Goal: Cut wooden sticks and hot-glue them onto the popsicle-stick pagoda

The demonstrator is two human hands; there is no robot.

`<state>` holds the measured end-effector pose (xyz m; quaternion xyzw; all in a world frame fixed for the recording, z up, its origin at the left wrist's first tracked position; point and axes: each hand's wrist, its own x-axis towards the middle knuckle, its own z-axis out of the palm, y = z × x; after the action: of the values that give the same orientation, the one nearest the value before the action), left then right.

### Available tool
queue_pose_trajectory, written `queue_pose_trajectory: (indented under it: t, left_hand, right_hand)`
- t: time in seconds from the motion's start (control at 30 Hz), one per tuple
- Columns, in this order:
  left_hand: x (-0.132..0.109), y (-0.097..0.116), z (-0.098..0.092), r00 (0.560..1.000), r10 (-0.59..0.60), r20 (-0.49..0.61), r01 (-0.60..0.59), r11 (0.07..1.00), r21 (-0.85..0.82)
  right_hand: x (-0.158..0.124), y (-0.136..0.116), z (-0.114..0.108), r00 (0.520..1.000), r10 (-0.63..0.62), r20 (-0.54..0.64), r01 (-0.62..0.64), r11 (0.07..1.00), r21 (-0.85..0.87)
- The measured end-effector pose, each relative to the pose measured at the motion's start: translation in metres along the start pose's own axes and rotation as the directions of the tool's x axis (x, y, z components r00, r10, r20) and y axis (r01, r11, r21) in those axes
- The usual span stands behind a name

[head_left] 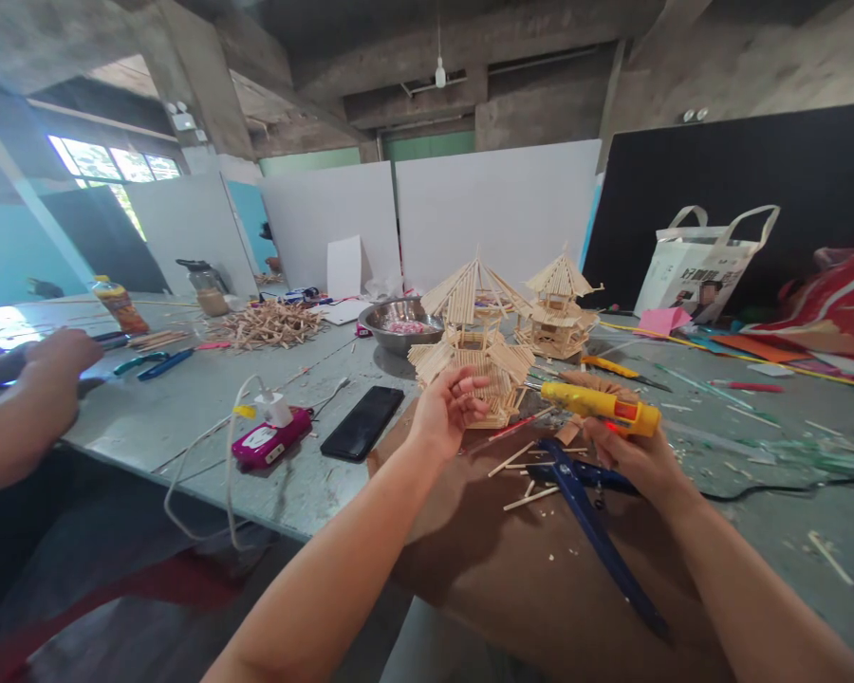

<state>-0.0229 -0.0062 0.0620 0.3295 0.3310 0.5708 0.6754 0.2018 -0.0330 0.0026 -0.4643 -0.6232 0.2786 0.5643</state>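
My right hand (630, 460) is wrapped around the grip of a yellow hot glue gun (598, 403). The gun's nozzle points left at a small pavilion model (470, 332) built of thin wooden sticks. In front of that model, my left hand (452, 408) has its fingers curled; anything they may hold is too small to make out. Below the glue gun, blue-handled cutters (590, 522) rest on a brown board (484, 569). Several short loose sticks (530, 498) lie beside the cutters.
Behind stand a second stick model (559, 304) and a metal bowl (399, 327). A black phone (362, 422), purple power strip (270, 438) and stick pile (270, 325) are to the left. A yellow utility knife (622, 372) lies right. Another person's hand (61, 365) is at far left.
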Motion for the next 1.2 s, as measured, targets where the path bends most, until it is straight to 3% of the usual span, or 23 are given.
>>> queue_pose_trajectory:
  t: [0.1, 0.27, 0.37, 0.43, 0.5, 0.57, 0.67, 0.8, 0.9, 1.2]
  left_hand:
    - [-0.014, -0.012, -0.006, 0.993, 0.114, -0.039, -0.109, 0.989, 0.096]
    - [-0.021, -0.012, -0.012, 0.918, 0.395, -0.041, -0.377, 0.900, 0.217]
    - [-0.017, -0.009, -0.009, 0.929, 0.369, 0.042, -0.365, 0.885, 0.288]
    - [-0.014, -0.011, -0.008, 0.947, 0.298, 0.117, -0.318, 0.832, 0.454]
    - [-0.009, -0.015, -0.007, 0.950, 0.226, 0.215, -0.312, 0.656, 0.688]
    - [-0.004, -0.021, -0.008, 0.932, 0.148, 0.330, -0.361, 0.378, 0.852]
    - [0.002, -0.030, -0.011, 0.896, 0.010, 0.443, -0.444, 0.022, 0.896]
    - [0.003, -0.038, -0.012, 0.895, -0.033, 0.444, -0.439, -0.232, 0.868]
    - [0.002, -0.044, -0.014, 0.896, -0.020, 0.443, -0.428, -0.302, 0.852]
    - [0.003, -0.056, -0.022, 0.913, -0.087, 0.398, -0.403, -0.333, 0.852]
  right_hand:
    - [-0.001, -0.001, -0.001, 0.997, 0.081, 0.005, -0.081, 0.997, 0.001]
    - [0.000, -0.006, -0.002, 0.994, 0.104, -0.016, -0.103, 0.993, 0.053]
    - [0.002, -0.004, -0.004, 0.993, 0.116, -0.026, -0.113, 0.989, 0.095]
    - [0.003, -0.004, -0.004, 0.993, 0.110, -0.040, -0.104, 0.987, 0.122]
    - [0.004, -0.005, -0.004, 0.994, 0.096, -0.051, -0.088, 0.985, 0.147]
    - [0.005, -0.008, -0.004, 0.994, 0.087, -0.062, -0.076, 0.983, 0.167]
    - [0.005, -0.012, -0.004, 0.994, 0.084, -0.066, -0.070, 0.981, 0.183]
    - [0.006, -0.010, -0.005, 0.994, 0.086, -0.074, -0.069, 0.977, 0.204]
    - [0.007, -0.007, -0.005, 0.993, 0.089, -0.083, -0.071, 0.977, 0.199]
    - [0.008, -0.009, -0.004, 0.990, 0.103, -0.095, -0.079, 0.971, 0.227]
